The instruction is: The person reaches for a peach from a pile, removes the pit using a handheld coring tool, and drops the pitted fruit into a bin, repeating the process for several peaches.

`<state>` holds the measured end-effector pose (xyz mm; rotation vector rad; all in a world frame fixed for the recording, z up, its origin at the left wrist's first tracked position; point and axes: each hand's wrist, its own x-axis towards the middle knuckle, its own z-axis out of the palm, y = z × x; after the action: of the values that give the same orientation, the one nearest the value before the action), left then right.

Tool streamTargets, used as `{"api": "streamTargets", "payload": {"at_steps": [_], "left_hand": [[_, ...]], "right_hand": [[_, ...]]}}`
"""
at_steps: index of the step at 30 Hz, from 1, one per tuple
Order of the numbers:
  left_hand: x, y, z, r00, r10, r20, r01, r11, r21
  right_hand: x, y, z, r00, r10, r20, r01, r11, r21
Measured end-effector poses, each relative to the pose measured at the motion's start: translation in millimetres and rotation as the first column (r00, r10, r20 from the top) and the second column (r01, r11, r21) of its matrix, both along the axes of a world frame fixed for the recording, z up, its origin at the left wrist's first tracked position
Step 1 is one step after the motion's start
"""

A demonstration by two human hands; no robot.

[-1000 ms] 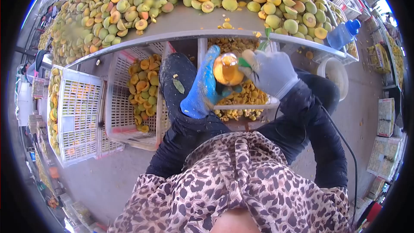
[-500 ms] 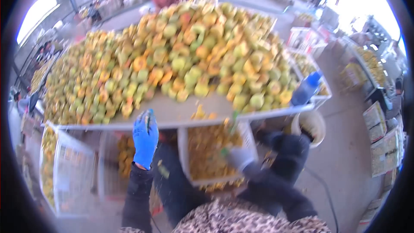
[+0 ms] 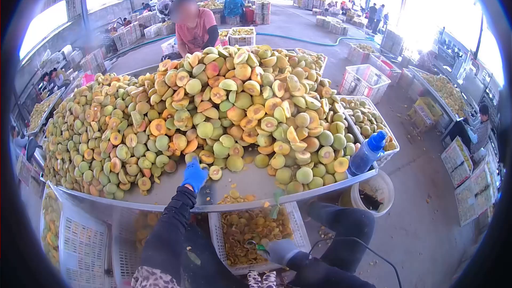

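Halved yellow-green peaches point(image 3: 234, 101) lie in a big heap on the metal table point(image 3: 176, 184). At the heap's near edge is my left hand point(image 3: 195, 176), in a blue glove, its fingers bent onto a peach half point(image 3: 190, 157). My right hand point(image 3: 281, 250), in a pale grey glove, is low over the white crate point(image 3: 216, 234) of cut peach pieces below the table edge. It is closed around a green-handled tool point(image 3: 260, 247) with a curved metal end. A single peach half point(image 3: 215, 173) rests beside my left hand.
A blue-capped bottle point(image 3: 367, 153) stands at the table's right corner, above a white bucket point(image 3: 384, 192). Across the heap a person point(image 3: 197, 29) in a pink top leans in. A black cable point(image 3: 373, 253) runs by my right leg. White crates point(image 3: 85, 240) stand at lower left.
My left hand has moved from the table's front edge forward to the heap. My right hand has come lower over the crate. The view has tilted up.
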<state>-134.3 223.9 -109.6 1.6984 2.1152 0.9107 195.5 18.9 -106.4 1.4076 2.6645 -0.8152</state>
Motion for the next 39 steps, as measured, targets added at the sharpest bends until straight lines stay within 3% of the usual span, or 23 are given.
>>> {"api": "streamTargets", "payload": {"at_steps": [1, 3, 4, 5, 6, 7, 8, 9, 10, 11, 15, 17, 18, 19, 21, 24, 26, 28, 29, 31, 35, 37, 39], "left_hand": [[4, -5, 6, 1.0, 0.006, -0.002, -0.006, 1.0, -0.002], [16, -19, 14, 0.975, -0.153, -0.16, 0.122, 0.975, -0.188], [20, -24, 5, 0.944, -0.196, 0.264, 0.235, 0.964, -0.124], [21, -34, -8, 0.744, -0.202, 0.637, 0.292, 0.956, -0.038], [43, -56, 23, 0.223, -0.025, 0.974, 0.304, 0.952, -0.046], [45, -65, 20, -0.08, -0.039, 0.996, 0.293, 0.954, 0.061], [73, -90, 41, 0.361, -0.581, 0.73, 0.256, 0.814, 0.521], [87, -106, 59, 0.516, -0.489, 0.703, 0.246, 0.871, 0.425], [101, -121, 79, 0.063, -0.3, 0.952, 0.141, 0.947, 0.289], [114, -132, 94, -0.429, -0.076, 0.9, 0.097, 0.987, 0.129], [149, -170, 112, -0.337, -0.179, 0.925, -0.023, 0.983, 0.182], [155, -189, 119, -0.074, -0.306, 0.949, -0.078, 0.951, 0.301], [156, -194, 127, -0.228, -0.259, 0.939, -0.089, 0.966, 0.245], [157, -198, 126, -0.23, -0.253, 0.94, -0.094, 0.967, 0.238], [162, -203, 125, -0.063, -0.279, 0.958, -0.101, 0.957, 0.272], [167, -208, 127, -0.057, -0.357, 0.932, -0.144, 0.927, 0.346], [164, -210, 121, -0.038, -0.4, 0.916, -0.149, 0.908, 0.391], [158, -208, 112, -0.109, -0.507, 0.855, -0.003, 0.861, 0.509], [161, -208, 107, -0.113, -0.51, 0.853, -0.002, 0.858, 0.513], [171, -206, 102, 0.082, -0.408, 0.909, -0.248, 0.875, 0.415], [166, -210, 104, 0.051, -0.392, 0.918, -0.107, 0.912, 0.395], [172, -216, 105, 0.414, -0.574, 0.706, -0.044, 0.762, 0.646], [167, -216, 115, 0.044, -0.458, 0.888, 0.0, 0.888, 0.459]], "right_hand": [[-6, 0, 1, 1.0, -0.016, -0.02, 0.017, 1.0, 0.014], [-9, 2, 5, 0.997, -0.025, -0.071, 0.03, 0.997, 0.076], [-13, 3, 12, 0.994, -0.017, -0.107, 0.028, 0.994, 0.105], [-13, 5, 21, 0.983, -0.065, -0.174, 0.084, 0.991, 0.104], [-13, 5, 13, 0.924, -0.1, -0.37, 0.178, 0.967, 0.182], [-15, 10, 36, 0.874, -0.138, -0.466, 0.226, 0.964, 0.139], [-17, 14, 41, 0.74, -0.217, -0.637, 0.292, 0.956, 0.014], [-21, 14, 78, 0.649, -0.239, -0.723, 0.323, 0.946, -0.023], [-22, 15, 97, 0.569, -0.385, -0.726, 0.295, 0.921, -0.257], [-26, 17, 116, 0.594, -0.311, -0.742, 0.314, 0.939, -0.142], [-37, 12, 137, 0.704, -0.191, -0.684, 0.311, 0.949, 0.055], [-41, 4, 133, 0.682, -0.137, -0.718, 0.297, 0.95, 0.1], [-42, -1, 136, 0.699, -0.136, -0.702, 0.286, 0.953, 0.1], [-42, -5, 138, 0.715, -0.137, -0.686, 0.277, 0.956, 0.098], [-42, -12, 139, 0.712, -0.16, -0.684, 0.269, 0.962, 0.054], [-40, -16, 138, 0.704, -0.205, -0.68, 0.257, 0.966, -0.025], [-37, -19, 136, 0.718, -0.144, -0.681, 0.157, 0.987, -0.044], [-36, -19, 139, 0.755, -0.117, -0.645, 0.171, 0.985, 0.021], [-36, -18, 141, 0.787, -0.09, -0.61, 0.182, 0.979, 0.089], [-32, -16, 138, 0.777, -0.068, -0.626, 0.144, 0.987, 0.071], [-28, -16, 135, 0.828, -0.126, -0.546, 0.103, 0.992, -0.072], [-25, -16, 107, 0.73, -0.073, -0.68, 0.044, 0.997, -0.06], [-16, -18, 128, 0.698, 0.038, -0.715, -0.191, 0.972, -0.134]]}}
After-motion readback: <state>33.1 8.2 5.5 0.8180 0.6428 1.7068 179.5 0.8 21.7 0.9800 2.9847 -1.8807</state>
